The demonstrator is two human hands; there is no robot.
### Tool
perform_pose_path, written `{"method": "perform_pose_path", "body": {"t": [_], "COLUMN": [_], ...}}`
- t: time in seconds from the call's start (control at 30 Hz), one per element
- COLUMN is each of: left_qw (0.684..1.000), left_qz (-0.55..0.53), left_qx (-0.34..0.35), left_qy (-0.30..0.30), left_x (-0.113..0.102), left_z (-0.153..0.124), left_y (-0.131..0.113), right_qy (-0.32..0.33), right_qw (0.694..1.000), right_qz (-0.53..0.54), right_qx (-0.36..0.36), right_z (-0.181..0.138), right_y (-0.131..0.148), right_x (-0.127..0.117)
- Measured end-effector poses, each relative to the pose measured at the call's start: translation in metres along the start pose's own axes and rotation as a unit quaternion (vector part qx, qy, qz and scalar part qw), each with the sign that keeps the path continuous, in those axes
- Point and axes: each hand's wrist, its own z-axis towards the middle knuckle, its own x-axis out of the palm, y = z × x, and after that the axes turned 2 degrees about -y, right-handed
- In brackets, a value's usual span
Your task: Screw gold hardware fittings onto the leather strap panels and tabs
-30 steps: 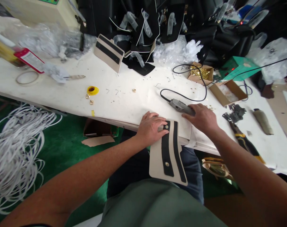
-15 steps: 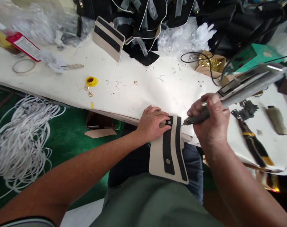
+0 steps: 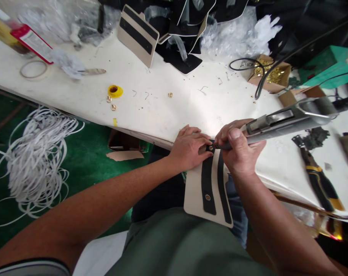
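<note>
A beige panel [image 3: 195, 191] with two black strips and metal studs hangs over the near edge of the white table [image 3: 168, 111], partly on my lap. My left hand [image 3: 189, 147] presses flat on its upper end, fingers beside the top stud. My right hand [image 3: 238, 151] is closed round a grey corded rotary tool [image 3: 285, 119], whose tip touches that top stud [image 3: 210, 147]. A second stud [image 3: 208, 197] sits lower on the same strip.
On the table lie a yellow tape roll [image 3: 115, 91], small brass fittings, a box of gold hardware [image 3: 270, 74], black-and-yellow pliers [image 3: 320, 180], another beige panel [image 3: 138, 34] and black pieces at the back. White cord [image 3: 33, 157] is piled on the green floor.
My right hand picked the rotary tool off the table, raised it, then brought its tip left and down onto the top stud. My left hand stayed on the panel.
</note>
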Motion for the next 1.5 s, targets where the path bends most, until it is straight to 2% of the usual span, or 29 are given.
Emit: {"method": "perform_pose_path", "body": {"t": [0.13,0.37,0.5,0.77,0.97,1.23,1.37,1.5], "left_qw": [1.0,1.0,1.0,1.0,1.0,1.0,1.0,1.0], "left_qz": [0.003,0.006,0.007,0.004,0.005,0.001,-0.003,-0.003], "left_qx": [-0.001,0.001,0.0,-0.003,-0.001,-0.005,-0.014,-0.021], "left_qy": [0.002,0.002,0.001,0.006,0.002,0.0,0.009,0.013], "left_x": [0.001,0.001,0.001,0.001,0.002,0.002,0.001,0.001], "left_z": [0.0,0.0,0.0,0.0,0.0,0.001,0.002,0.002], "left_y": [0.0,0.0,0.0,0.0,0.001,0.0,-0.001,-0.001], "right_qy": [0.006,0.012,0.022,0.035,0.071,0.086,0.067,0.011], "right_qw": [1.0,0.999,0.999,0.999,0.997,0.99,0.994,0.999], "right_qz": [-0.014,0.021,-0.015,-0.012,-0.012,0.092,0.073,0.031], "right_qx": [0.005,-0.036,-0.034,-0.026,-0.038,-0.066,-0.055,-0.043], "right_z": [0.0,0.0,0.0,0.001,0.003,0.005,0.006,0.004], "right_y": [0.0,-0.001,-0.001,0.002,-0.002,-0.017,-0.016,-0.016], "right_x": [0.0,0.0,0.0,-0.001,-0.004,-0.001,0.003,0.007]}}
